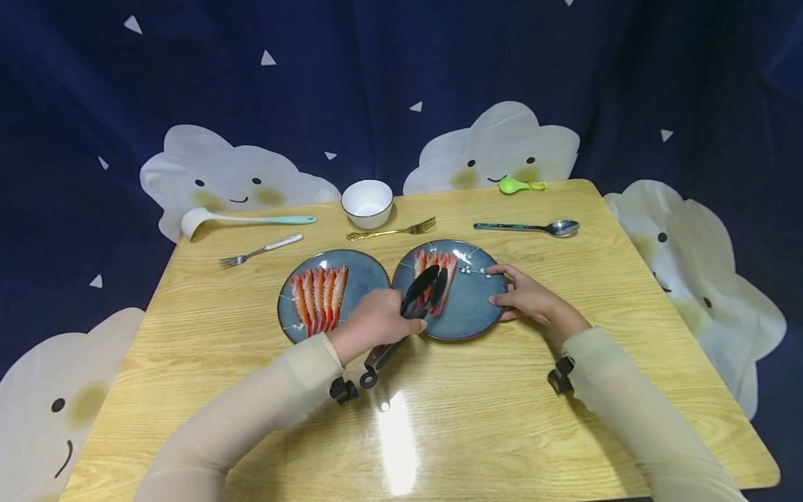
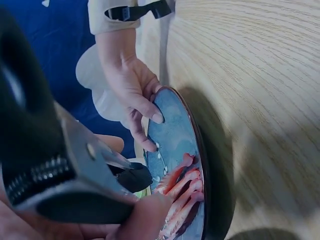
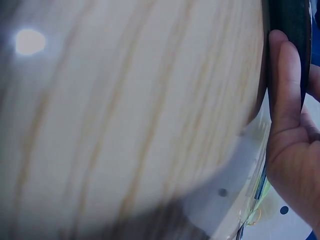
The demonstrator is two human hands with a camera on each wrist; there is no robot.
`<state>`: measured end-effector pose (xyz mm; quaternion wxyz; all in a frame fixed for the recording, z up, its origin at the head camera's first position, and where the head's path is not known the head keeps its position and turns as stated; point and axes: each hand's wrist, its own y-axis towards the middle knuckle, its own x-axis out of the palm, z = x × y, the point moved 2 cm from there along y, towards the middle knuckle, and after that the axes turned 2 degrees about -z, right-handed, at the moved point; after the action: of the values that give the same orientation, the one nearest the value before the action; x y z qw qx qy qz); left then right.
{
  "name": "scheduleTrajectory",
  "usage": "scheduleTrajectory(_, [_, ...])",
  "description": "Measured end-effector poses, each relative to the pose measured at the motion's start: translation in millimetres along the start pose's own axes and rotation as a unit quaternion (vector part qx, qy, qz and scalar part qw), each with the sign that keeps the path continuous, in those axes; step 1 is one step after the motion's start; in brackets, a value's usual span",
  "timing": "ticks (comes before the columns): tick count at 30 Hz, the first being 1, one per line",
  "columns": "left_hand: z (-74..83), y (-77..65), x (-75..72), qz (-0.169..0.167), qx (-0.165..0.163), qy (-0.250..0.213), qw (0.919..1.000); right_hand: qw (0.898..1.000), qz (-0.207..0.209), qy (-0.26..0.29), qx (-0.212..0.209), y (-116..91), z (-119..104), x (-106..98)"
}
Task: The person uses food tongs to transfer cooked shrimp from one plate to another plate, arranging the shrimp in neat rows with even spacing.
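Observation:
My left hand (image 1: 379, 319) grips a pair of black-tipped kitchen tongs (image 1: 423, 284), their tips over the shrimp (image 1: 449, 265) on the right blue plate (image 1: 470, 322). In the left wrist view the tongs (image 2: 87, 167) fill the near side, and several shrimp (image 2: 182, 192) lie side by side past them. Whether the tips pinch a shrimp I cannot tell. My right hand (image 1: 530, 298) holds that plate's right rim, thumb on top; the right wrist view shows fingers (image 3: 289, 75) under it. On the left blue plate (image 1: 365, 268), several shrimp (image 1: 320, 296) form a row, partly behind my left forearm.
Behind the plates stand a white bowl (image 1: 367, 203) and a gold fork (image 1: 392, 231). A ladle (image 1: 251, 219) and a white-handled fork (image 1: 263, 249) lie at the back left. Toward the back right are a metal spoon (image 1: 558, 228) and green measuring spoons (image 1: 514, 185), close to the table's far edge.

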<state>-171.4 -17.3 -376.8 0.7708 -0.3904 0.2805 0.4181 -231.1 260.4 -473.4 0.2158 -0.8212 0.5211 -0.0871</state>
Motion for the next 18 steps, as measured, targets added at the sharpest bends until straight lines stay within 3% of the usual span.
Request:
scheduleTrajectory(4, [-1.3,-1.5,-3.8,0.022,0.006,0.01,0.9997,1.0,0.0,0.0,0.001,-2,-1,2])
scheduleTrajectory(8, [-11.4,-7.6,-17.5,0.052,-0.002,0.011,0.9986,1.0,-0.003,0.003,0.0,0,1,3])
scheduleTrajectory(13, [-38.3,-27.1,-44.8,0.071,-0.032,0.008,0.997,1.0,0.0,-0.001,-0.002,1,1,2])
scheduleTrajectory(18, [-72.3,-51.0,-61.1,0.076,-0.061,0.055,0.9937,1.0,0.0,-0.007,0.0,1,1,0])
